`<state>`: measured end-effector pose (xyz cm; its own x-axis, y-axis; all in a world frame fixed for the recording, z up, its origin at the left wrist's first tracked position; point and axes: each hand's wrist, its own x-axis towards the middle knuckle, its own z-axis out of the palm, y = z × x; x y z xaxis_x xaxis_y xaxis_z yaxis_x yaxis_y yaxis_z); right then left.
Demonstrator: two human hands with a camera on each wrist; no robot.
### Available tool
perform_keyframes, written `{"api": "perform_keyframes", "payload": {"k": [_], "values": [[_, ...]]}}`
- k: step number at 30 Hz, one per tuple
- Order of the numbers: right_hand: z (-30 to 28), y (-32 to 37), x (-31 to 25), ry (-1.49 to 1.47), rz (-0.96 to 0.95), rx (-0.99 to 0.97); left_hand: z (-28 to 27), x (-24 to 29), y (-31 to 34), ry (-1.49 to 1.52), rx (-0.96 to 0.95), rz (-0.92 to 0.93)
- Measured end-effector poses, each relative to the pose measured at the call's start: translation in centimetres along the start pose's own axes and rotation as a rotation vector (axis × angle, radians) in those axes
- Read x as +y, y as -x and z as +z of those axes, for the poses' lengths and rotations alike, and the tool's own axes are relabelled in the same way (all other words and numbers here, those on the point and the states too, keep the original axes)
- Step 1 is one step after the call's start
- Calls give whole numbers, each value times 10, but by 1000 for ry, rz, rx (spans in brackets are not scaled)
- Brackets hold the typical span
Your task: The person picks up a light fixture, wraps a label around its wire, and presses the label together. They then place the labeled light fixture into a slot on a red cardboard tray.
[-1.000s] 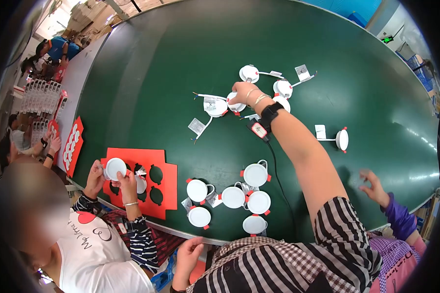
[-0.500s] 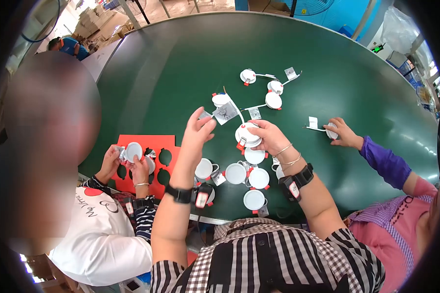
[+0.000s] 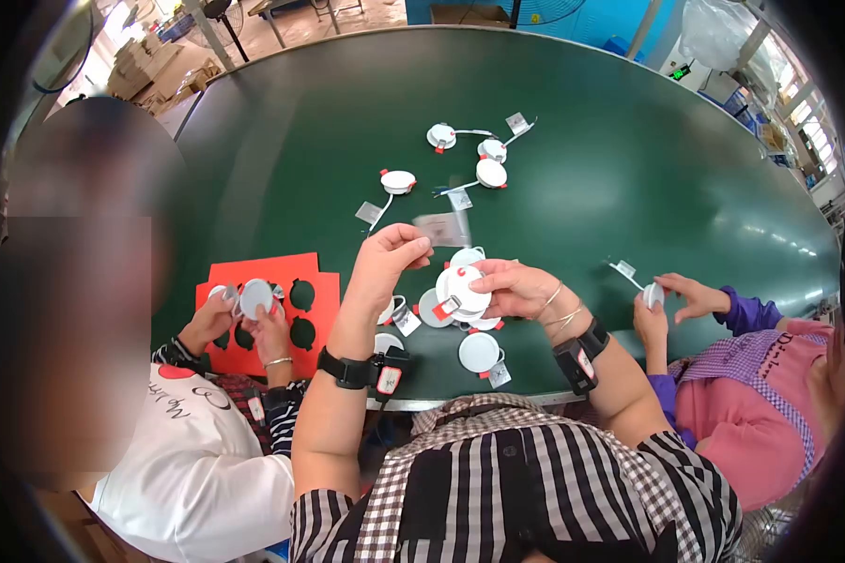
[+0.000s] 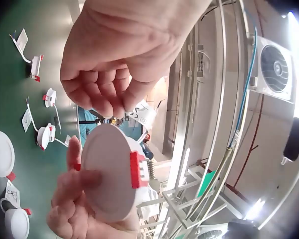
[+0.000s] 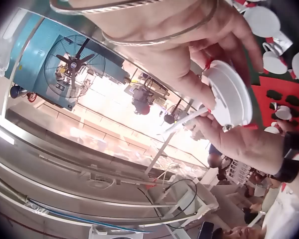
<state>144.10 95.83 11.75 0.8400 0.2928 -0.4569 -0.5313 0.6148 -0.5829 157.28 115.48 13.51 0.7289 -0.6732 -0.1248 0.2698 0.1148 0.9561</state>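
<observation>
My right hand (image 3: pixel 521 289) holds a round white downlight (image 3: pixel 469 293) by its edge, with its back and a red clip showing in the head view. From its back a white cable (image 5: pixel 184 121) runs up to a printed label (image 3: pixel 438 229), which is blurred. The fingers of my left hand (image 3: pixel 385 267) are curled, and thumb and fingertips pinch the label's edge. In the left wrist view the downlight's smooth white face (image 4: pixel 107 174) shows beneath the left hand. Several more white downlights (image 3: pixel 479 353) lie on the green table below my hands, partly hidden by them.
Farther back on the table (image 3: pixel 282 141) lie several downlights (image 3: pixel 491 173) with cables and labels. At left, a person holds a downlight (image 3: pixel 256 298) over a red sheet (image 3: pixel 324 281) with cut-out holes. Another person at right holds a downlight (image 3: pixel 653 296) with both hands.
My right hand reached across the table, then brought a downlight back toward me. My left hand came up from the table edge and closed on its label. The person at right picked up a downlight.
</observation>
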Motion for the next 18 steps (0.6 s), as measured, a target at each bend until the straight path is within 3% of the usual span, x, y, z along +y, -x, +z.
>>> {"api": "perform_keyframes", "payload": {"k": [1,3,5,9,11,13,18], "values": [[3,1,3,55,-28,45,0,0,3,-6,21,-4],[-4,-1,11,58,-75,45,1,1,13,-198,145,244],[-2,5,12,185,-94,168,21,21,28,-625,370,648],[6,11,18,224,-31,171,47,34,40,-788,280,1008],[-1,17,26,198,-18,204,63,27,42,-765,240,1002],[-14,21,39,145,-75,187,80,20,51,-799,71,1116],[5,42,42,160,-226,293,97,4,49,-961,-95,1068]]}}
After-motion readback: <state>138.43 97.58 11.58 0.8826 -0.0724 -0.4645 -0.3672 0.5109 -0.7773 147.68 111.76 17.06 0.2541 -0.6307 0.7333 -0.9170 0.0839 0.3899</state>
